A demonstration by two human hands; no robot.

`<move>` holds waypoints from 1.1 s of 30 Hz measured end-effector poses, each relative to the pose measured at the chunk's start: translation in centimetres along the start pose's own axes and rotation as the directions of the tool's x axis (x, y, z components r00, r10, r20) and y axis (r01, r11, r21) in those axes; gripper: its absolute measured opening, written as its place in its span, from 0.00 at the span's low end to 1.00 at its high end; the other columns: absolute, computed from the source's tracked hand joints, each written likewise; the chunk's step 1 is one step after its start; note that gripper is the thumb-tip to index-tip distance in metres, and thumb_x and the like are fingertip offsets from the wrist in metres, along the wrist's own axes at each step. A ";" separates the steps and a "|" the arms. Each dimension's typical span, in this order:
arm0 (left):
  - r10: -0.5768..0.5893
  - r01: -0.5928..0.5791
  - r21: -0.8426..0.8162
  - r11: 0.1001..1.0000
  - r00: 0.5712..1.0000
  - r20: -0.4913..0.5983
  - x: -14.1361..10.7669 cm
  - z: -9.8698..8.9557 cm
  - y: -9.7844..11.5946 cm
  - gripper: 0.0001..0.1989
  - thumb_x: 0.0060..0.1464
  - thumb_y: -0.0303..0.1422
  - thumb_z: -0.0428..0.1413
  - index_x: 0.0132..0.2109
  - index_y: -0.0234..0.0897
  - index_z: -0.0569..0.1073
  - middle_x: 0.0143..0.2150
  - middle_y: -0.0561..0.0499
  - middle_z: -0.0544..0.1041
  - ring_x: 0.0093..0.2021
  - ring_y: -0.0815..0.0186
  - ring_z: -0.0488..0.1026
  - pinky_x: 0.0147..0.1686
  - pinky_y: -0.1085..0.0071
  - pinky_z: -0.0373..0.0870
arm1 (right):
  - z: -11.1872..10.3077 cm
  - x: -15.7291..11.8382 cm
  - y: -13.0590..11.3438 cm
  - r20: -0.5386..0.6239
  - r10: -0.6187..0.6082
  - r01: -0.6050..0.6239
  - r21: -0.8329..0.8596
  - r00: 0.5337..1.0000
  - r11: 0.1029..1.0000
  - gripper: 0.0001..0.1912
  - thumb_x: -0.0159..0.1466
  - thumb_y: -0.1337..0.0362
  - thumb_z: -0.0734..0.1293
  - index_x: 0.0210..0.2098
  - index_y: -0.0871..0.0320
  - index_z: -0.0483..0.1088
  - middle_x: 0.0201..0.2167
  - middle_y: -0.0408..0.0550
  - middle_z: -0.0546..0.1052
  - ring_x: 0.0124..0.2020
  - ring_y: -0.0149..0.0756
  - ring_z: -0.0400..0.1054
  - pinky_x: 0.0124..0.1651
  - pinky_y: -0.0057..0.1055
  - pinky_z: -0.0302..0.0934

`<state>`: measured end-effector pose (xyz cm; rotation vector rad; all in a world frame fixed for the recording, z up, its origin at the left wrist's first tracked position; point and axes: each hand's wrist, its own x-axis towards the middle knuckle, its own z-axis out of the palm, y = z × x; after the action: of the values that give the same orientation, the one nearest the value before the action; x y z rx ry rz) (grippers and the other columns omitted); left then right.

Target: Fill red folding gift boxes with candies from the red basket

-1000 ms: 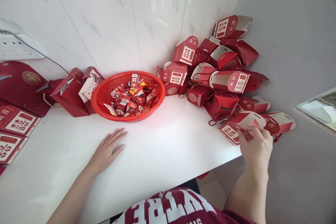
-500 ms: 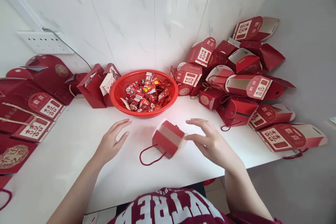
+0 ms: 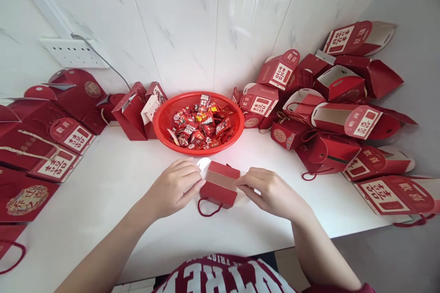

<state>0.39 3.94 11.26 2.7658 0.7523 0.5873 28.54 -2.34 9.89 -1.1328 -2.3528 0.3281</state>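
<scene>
Near-centre tabletop (image 3: 172,238): red box (image 3: 219,190), top open, cord handle (image 3: 209,214) nearest | left hand (image 3: 173,187) now pinching left flap (image 3: 204,163), right hand (image 3: 273,190) right end; both ends newly held, inside accessible | beyond: red basket (image 3: 197,151), wrapped sweets (image 3: 206,121)

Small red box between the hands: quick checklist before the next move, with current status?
1. Left hand at the left end of the small red box: ok, fingertips at its pale flap.
2. Right hand at the right end: ok.
3. Firm pinch by both hands: cannot tell.
4. Top open: ok, inside shows between the red sides.
5. Cord handle clear of fingers: ok, loops out on the near side.
6. Red basket stocked: ok, wrapped sweets inside.
</scene>
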 end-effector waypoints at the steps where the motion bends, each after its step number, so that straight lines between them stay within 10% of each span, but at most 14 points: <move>1: -0.080 0.080 -0.016 0.997 0.996 0.032 -0.1 0.2 -0.1 0.14 0.67 0.31 0.46 0.33 0.37 0.71 0.32 0.50 0.75 0.37 0.63 0.72 0.47 0.61 0.69 | 0.0 -0.2 0.1 0.050 0.025 -0.026 0.017 0.998 1.000 0.10 0.71 0.70 0.59 0.45 0.58 0.72 0.32 0.47 0.75 0.32 0.35 0.66 0.36 0.33 0.61; 7: -0.414 0.464 -0.419 0.780 0.886 0.209 -0.6 2.7 -0.8 0.07 0.66 0.33 0.45 0.41 0.39 0.66 0.33 0.54 0.72 0.31 0.68 0.68 0.31 0.73 0.64 | 0.2 -0.2 1.1 0.217 0.032 -0.082 0.223 0.976 0.971 0.18 0.68 0.74 0.58 0.51 0.53 0.72 0.44 0.48 0.74 0.38 0.32 0.71 0.41 0.29 0.66; 14: -0.500 0.480 -0.700 0.529 0.843 0.200 -1.3 6.3 -1.3 0.06 0.58 0.30 0.51 0.42 0.40 0.61 0.28 0.59 0.62 0.27 0.71 0.59 0.25 0.77 0.55 | 1.7 1.1 2.7 0.196 -0.016 -0.062 0.388 0.981 0.920 0.20 0.63 0.79 0.59 0.47 0.56 0.74 0.39 0.47 0.76 0.39 0.33 0.70 0.43 0.30 0.66; 21: -0.321 0.389 -0.619 0.683 0.920 0.225 -2.3 6.5 -1.5 0.06 0.51 0.24 0.48 0.35 0.37 0.67 0.28 0.56 0.66 0.27 0.70 0.61 0.29 0.74 0.59 | 3.1 1.5 2.5 0.124 0.242 -0.269 0.311 0.962 0.911 0.27 0.72 0.65 0.59 0.69 0.50 0.55 0.31 0.42 0.77 0.25 0.29 0.66 0.34 0.27 0.64; 26: -0.176 0.227 -0.479 0.848 0.973 0.150 -2.3 6.3 -1.5 0.07 0.59 0.32 0.53 0.32 0.38 0.65 0.26 0.55 0.65 0.26 0.69 0.61 0.30 0.71 0.59 | 3.9 2.5 1.8 0.072 0.378 -0.379 -0.008 0.923 0.926 0.21 0.71 0.61 0.61 0.63 0.50 0.66 0.26 0.41 0.79 0.24 0.34 0.70 0.31 0.29 0.61; 33: 0.038 -0.057 -0.355 0.933 0.997 -0.061 -2.9 7.2 -0.9 0.19 0.62 0.47 0.52 0.29 0.39 0.65 0.23 0.53 0.67 0.25 0.66 0.62 0.30 0.66 0.60 | 4.8 3.7 0.1 0.005 0.234 -0.215 -0.374 0.972 0.902 0.22 0.68 0.62 0.66 0.61 0.56 0.68 0.39 0.52 0.80 0.34 0.42 0.74 0.29 0.32 0.60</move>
<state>0.81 2.49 3.61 2.4460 0.5279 0.7303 24.06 0.59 7.01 -1.5973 -2.3931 -0.0192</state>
